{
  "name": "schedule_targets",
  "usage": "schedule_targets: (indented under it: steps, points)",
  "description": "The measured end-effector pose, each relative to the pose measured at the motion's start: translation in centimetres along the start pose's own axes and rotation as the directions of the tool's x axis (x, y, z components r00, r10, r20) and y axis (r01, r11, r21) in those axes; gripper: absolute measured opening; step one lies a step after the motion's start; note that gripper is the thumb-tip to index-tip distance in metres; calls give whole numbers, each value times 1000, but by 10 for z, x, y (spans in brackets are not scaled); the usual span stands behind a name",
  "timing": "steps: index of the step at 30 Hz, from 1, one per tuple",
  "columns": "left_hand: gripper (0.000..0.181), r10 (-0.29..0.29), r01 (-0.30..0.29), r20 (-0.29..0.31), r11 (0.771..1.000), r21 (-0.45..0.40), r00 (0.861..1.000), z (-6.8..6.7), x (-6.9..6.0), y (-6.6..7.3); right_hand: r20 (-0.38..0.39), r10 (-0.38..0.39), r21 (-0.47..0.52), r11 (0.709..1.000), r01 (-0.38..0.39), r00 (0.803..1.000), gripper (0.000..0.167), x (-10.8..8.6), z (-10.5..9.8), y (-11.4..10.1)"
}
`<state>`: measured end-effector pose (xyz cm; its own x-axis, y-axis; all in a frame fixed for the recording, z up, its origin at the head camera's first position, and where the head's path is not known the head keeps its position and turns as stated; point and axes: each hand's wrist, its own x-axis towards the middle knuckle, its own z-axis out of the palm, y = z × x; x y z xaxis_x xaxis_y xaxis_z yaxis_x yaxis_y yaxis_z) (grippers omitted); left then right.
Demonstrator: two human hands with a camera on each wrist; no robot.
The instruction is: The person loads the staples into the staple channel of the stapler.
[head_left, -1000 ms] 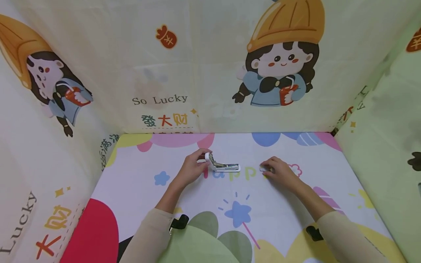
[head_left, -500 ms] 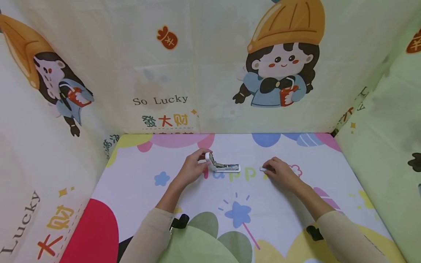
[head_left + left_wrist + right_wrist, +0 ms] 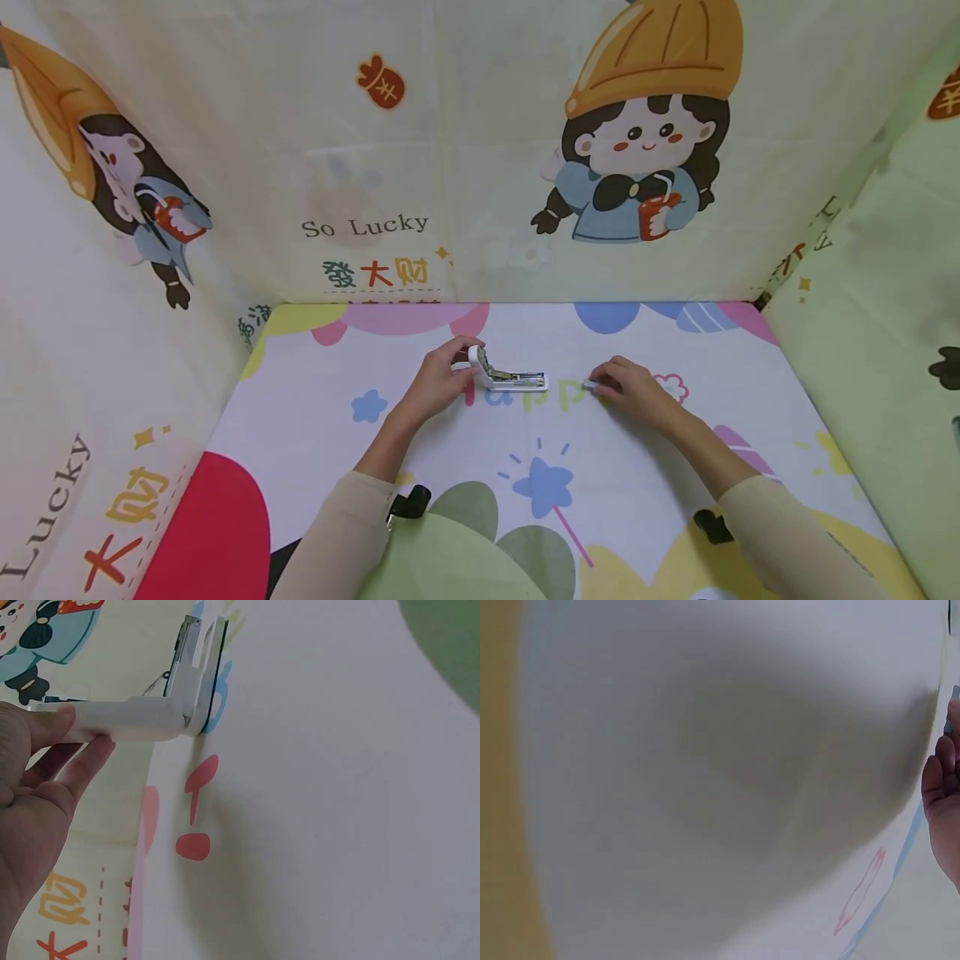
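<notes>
A white stapler lies on the patterned table with its top arm tilted up at the left end, the metal magazine exposed. The left hand grips that raised arm; in the left wrist view thumb and fingers of the left hand pinch the white arm. To the right of the stapler, the right hand pinches a small greyish strip, its tip pointing toward the stapler, with a gap between. In the right wrist view only part of the right hand shows at the edge.
The table cover has printed stars, letters and coloured shapes. Cream printed cloth stands as walls behind and at both sides. Beige sleeves cover the forearms, with a black device at the left wrist and another at the right.
The right hand has shifted slightly left toward the stapler with the small strip, which is now angled a little differently. The left hand and stapler have stayed in place.
</notes>
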<state>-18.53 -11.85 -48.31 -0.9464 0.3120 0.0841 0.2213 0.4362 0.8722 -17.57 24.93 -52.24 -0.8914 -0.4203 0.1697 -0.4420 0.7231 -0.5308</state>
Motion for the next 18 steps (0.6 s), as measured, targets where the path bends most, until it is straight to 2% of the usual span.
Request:
schedule_targets:
  steps: [6,13,18]
  points:
    - [36,-21,21,-5,1000,6,1000,0,0,2,-7,-44,23,999,44,999,20,10,2,-9]
    - [38,-8,9,-9,1000,10,1000,0,0,3,-40,-154,34,987,156,987,16,26,6,-20]
    - [38,-10,10,-6,1000,15,1000,0,0,3,-12,-158,46,986,158,987,16,40,7,-33]
